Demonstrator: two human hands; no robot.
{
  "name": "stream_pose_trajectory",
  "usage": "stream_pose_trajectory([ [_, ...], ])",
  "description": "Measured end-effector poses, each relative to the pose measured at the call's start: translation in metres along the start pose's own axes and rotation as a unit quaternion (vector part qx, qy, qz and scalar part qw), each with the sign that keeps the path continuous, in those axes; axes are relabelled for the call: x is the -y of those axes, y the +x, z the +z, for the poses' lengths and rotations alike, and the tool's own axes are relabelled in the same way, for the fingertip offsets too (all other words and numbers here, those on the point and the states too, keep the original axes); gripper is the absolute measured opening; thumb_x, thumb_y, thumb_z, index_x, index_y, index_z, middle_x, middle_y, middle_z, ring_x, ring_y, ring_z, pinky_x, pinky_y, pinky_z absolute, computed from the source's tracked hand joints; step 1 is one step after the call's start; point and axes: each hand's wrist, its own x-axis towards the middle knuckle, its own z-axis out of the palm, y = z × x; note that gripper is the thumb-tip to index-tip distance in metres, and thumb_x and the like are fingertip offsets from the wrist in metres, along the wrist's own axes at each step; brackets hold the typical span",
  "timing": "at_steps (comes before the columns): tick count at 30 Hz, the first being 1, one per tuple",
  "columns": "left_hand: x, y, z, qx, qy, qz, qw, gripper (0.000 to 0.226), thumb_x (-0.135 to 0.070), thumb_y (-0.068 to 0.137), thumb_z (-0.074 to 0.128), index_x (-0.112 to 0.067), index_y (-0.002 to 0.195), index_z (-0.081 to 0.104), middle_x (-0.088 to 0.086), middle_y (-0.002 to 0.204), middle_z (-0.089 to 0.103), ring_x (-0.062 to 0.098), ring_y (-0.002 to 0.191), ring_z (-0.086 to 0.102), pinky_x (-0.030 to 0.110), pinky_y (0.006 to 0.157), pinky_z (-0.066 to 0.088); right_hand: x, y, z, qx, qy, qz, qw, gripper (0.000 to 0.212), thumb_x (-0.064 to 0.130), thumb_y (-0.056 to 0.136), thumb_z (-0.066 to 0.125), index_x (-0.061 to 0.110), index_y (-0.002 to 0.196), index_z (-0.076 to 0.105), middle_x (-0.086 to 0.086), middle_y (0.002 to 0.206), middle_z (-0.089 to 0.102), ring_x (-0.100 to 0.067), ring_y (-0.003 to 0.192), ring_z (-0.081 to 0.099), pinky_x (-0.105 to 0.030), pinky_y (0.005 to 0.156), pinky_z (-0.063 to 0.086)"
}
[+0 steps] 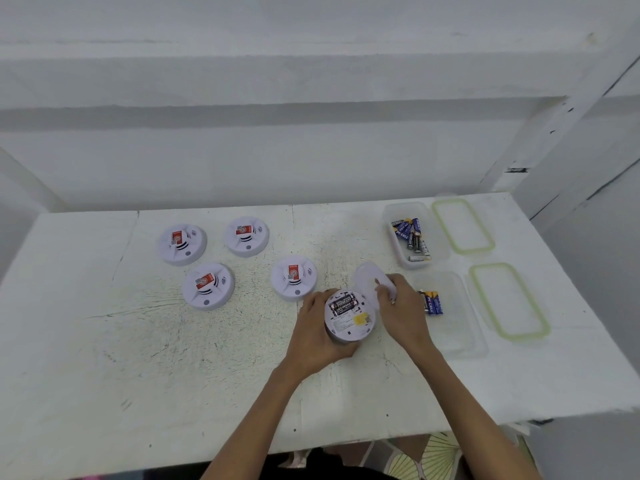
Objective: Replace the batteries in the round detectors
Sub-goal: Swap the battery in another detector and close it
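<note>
On the worktop, the left hand cups an upturned detector, its open bay showing black batteries. At its two o'clock the right hand grips the detached round cover. At three o'clock a clear tub holds two blue batteries. A fuller tub sits at one o'clock. Four face-up detectors lie from nine to eleven o'clock.
</note>
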Motion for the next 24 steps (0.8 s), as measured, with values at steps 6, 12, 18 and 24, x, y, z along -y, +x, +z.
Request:
stream_pose_trajectory([
  [6, 0.010, -0.003, 0.003, -0.006, 0.022, 0.004, 1.000, 0.098, -0.051, 0.065, 0.082, -0.017, 0.149, 0.045, -0.013, 0.141, 0.047, 0.009, 0.134, 0.040, 0.023, 0.114, 0.034, 0.008, 0.014, 0.008, -0.041, -0.005, 0.002, 0.999, 0.034, 0.002, 0.098, 0.053, 0.010, 0.131, 0.050, -0.016, 0.110, 0.069, -0.019, 0.081, 0.060, -0.003, 0.054, 0.041],
  [12, 0.007, -0.006, 0.001, 0.007, -0.001, 0.004, 1.000, 0.094, -0.043, 0.068, 0.082, -0.030, 0.149, 0.036, -0.021, 0.134, 0.044, 0.003, 0.131, 0.040, 0.028, 0.109, 0.042, 0.001, 0.016, 0.017, -0.024, -0.020, 0.023, 0.999, 0.034, 0.002, 0.096, 0.055, 0.007, 0.130, 0.054, -0.013, 0.124, 0.066, -0.026, 0.105, 0.065, -0.015, 0.073, 0.046],
  [18, 0.015, -0.005, 0.010, -0.005, 0.011, -0.033, 0.999, 0.099, -0.065, 0.065, 0.083, -0.022, 0.147, 0.046, -0.011, 0.134, 0.051, 0.002, 0.130, 0.041, 0.020, 0.110, 0.040, -0.007, 0.010, 0.022, -0.030, -0.077, 0.025, 0.996, 0.029, 0.008, 0.097, 0.056, 0.008, 0.126, 0.055, -0.011, 0.120, 0.062, -0.026, 0.105, 0.061, -0.024, 0.079, 0.043],
  [24, 0.008, -0.008, 0.008, -0.032, 0.027, -0.006, 0.999, 0.088, -0.051, 0.066, 0.086, -0.021, 0.142, 0.051, -0.010, 0.127, 0.053, 0.003, 0.119, 0.045, 0.014, 0.104, 0.037, -0.014, 0.007, 0.026, -0.019, -0.150, 0.021, 0.988, 0.028, 0.017, 0.102, 0.047, 0.007, 0.115, 0.069, -0.014, 0.117, 0.061, -0.024, 0.099, 0.057, -0.023, 0.081, 0.041],
])
